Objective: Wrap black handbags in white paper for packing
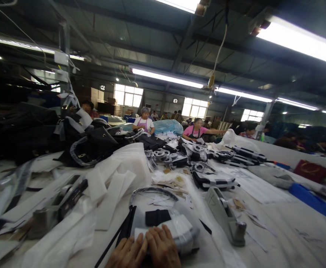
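A handbag (189, 240) lies in front of me, partly covered with pale wrapping. Its curved handle (154, 190), in clear wrap, arches away from me, and a black piece (157, 216) shows on top. My left hand (130, 250) and my right hand (163, 245) sit side by side at the near edge of the bag. Their fingers bend over this edge, onto a white sheet (179, 225); both thumbs are hidden. A black strap (114, 242) runs along the left side of the bag.
Grey tape dispensers stand to the left (44, 219) and right (227, 219). White foam sheets (115, 193) are piled left of centre. Black bags (95, 145) and wrapped handles (163, 156) heap up behind. A blue object (313, 201) lies right. Two people work across the table.
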{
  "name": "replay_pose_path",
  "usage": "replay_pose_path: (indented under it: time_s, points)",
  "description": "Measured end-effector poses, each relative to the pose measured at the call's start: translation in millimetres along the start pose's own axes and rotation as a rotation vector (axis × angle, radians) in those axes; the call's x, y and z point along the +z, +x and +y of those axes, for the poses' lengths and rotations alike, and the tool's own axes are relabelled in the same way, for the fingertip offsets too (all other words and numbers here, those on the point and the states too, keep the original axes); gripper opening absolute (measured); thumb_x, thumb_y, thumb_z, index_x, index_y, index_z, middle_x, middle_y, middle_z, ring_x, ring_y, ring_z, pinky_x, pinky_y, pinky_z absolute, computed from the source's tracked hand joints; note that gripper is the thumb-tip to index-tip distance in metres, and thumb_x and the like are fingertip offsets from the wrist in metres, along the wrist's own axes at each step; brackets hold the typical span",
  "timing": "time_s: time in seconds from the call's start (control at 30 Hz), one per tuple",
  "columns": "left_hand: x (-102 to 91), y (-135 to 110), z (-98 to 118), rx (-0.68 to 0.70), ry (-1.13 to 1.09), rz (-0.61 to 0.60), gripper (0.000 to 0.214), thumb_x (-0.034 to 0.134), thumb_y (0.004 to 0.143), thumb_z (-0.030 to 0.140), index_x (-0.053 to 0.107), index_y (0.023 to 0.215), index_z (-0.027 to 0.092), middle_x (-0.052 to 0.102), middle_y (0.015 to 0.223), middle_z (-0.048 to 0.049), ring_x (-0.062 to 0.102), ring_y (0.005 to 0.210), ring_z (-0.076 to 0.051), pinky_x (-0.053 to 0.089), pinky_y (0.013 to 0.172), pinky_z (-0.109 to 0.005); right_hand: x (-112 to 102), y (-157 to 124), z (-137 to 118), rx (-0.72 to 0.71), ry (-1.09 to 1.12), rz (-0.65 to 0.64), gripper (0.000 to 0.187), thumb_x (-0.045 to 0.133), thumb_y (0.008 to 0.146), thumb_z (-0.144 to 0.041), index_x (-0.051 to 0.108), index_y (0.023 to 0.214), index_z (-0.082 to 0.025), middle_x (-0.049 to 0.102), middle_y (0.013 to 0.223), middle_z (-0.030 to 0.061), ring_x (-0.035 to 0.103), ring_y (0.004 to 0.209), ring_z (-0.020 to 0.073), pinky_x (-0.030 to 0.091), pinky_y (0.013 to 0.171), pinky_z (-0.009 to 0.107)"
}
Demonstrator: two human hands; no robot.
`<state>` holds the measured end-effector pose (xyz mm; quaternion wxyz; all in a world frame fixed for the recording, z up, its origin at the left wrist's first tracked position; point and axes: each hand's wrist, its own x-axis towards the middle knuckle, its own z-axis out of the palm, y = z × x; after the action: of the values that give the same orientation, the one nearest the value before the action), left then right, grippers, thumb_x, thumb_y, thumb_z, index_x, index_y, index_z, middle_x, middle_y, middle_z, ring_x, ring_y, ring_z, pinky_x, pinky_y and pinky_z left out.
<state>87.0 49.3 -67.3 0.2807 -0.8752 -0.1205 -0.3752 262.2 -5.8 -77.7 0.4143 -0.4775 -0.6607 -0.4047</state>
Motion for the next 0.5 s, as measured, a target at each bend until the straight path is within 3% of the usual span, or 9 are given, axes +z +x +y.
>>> replay_pose_path:
  time_s: [0.17,0.3,0.4,0.5]
  points:
    - [9.5,13.9,7.1,-0.039,0.043,0.109,0.034,0.029,0.1,0.016,0.061,0.111,0.015,0.067,0.11,-0.0067,0.056,0.116,-0.023,0.035,0.105,-0.042,-4.6,7.3,3.2,0.009,0.037,-0.156,0.027,0.032,0.099,-0.025,0.059,0.097,-0.02,0.071,0.081,0.0032,0.066,0.071,0.0206,0.051,0.081,0.036]
    - [28.9,14.0,7.9,-0.11,-0.026,0.248,0.041,0.021,0.102,0.013,0.062,0.105,0.017,0.066,0.096,-0.0037,0.06,0.095,-0.018,0.041,0.096,-0.036,-2.6,6.9,5.0,0.015,0.047,-0.177,0.02,0.038,0.096,-0.032,0.056,0.093,-0.022,0.07,0.078,0.0024,0.066,0.068,0.0211,0.051,0.075,0.036]
    - [32.1,8.0,11.9,-0.11,-0.073,0.183,0.042,0.021,0.103,0.015,0.063,0.102,0.017,0.067,0.092,-0.0043,0.062,0.084,-0.017,0.047,0.083,-0.032,-9.0,6.7,6.5,0.002,0.041,-0.193,0.013,0.045,0.09,-0.028,0.056,0.093,-0.023,0.072,0.078,0.0016,0.068,0.068,0.021,0.052,0.073,0.035]
    - [24.6,5.3,21.7,-0.053,-0.03,-0.011,0.027,0.038,0.101,0.021,0.064,0.095,0.017,0.066,0.078,-0.0034,0.063,0.069,-0.016,0.05,0.066,-0.029,-23.2,26.7,13.1,-0.146,0.136,-0.277,0.016,0.049,0.088,-0.027,0.061,0.099,-0.025,0.075,0.078,0.0011,0.07,0.065,0.0192,0.052,0.06,0.029]
